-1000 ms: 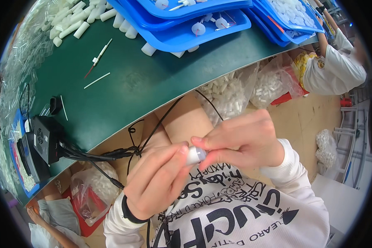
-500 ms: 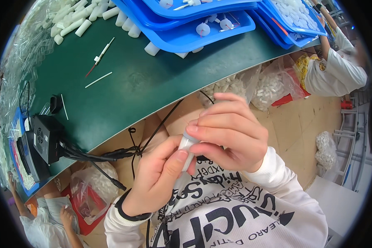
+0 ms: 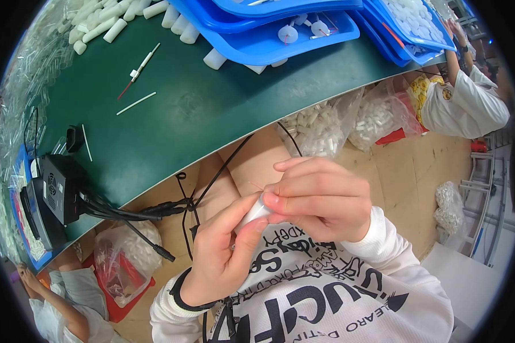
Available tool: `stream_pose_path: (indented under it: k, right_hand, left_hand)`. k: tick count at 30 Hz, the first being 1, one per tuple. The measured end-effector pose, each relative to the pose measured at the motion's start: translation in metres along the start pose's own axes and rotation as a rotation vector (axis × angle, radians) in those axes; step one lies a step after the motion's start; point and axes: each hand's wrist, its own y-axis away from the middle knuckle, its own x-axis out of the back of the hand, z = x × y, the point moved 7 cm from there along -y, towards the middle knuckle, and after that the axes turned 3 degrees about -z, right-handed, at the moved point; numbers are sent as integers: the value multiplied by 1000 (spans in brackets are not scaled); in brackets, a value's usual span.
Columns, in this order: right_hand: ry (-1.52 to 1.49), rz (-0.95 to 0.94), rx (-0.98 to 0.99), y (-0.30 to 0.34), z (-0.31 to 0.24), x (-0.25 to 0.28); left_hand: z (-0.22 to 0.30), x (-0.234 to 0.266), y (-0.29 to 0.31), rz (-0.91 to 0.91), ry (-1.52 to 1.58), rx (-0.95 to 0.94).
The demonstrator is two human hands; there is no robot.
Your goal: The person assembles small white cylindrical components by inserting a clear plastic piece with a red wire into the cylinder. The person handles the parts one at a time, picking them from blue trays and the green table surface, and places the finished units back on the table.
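In front of my chest, my left hand (image 3: pixel 220 246) is closed around a white, translucent tube (image 3: pixel 253 215), which lies tilted between thumb and fingers. My right hand (image 3: pixel 323 200) pinches the upper end of that tube, its fingertips meeting the left thumb's side. A thin reddish strand (image 3: pixel 256 186) sticks out by the right fingertips. The tube's end is mostly hidden under the fingers. On the green table beyond lie a slim white piece with a red tip (image 3: pixel 136 73) and a thin white stick (image 3: pixel 136 103).
Blue trays (image 3: pixel 252 54) with white round parts stand at the table's far side, beside white cylinders (image 3: pixel 114 30). Clear tubes (image 3: pixel 17 103) pile at the left. A black device (image 3: pixel 60 188) with cables sits at the table edge. Co-workers (image 3: pixel 460 106) sit nearby.
My right hand has slid down and closed tighter over the tube's upper end. The tube now tilts more, and my left hand has shifted slightly.
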Motion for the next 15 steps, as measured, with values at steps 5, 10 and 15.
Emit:
stream_pose_path:
  k: [5, 10, 15]
  right_hand:
    - [25, -71, -24, 10, 16, -8]
    - [142, 44, -171, 16, 38, -12]
    - [-230, 349, -720, 69, 73, -19]
  left_hand:
    - [-14, 0, -2, -30, -118, 39]
    - [-58, 9, -23, 17, 304, 144]
    - [-60, 13, -31, 33, 382, 158]
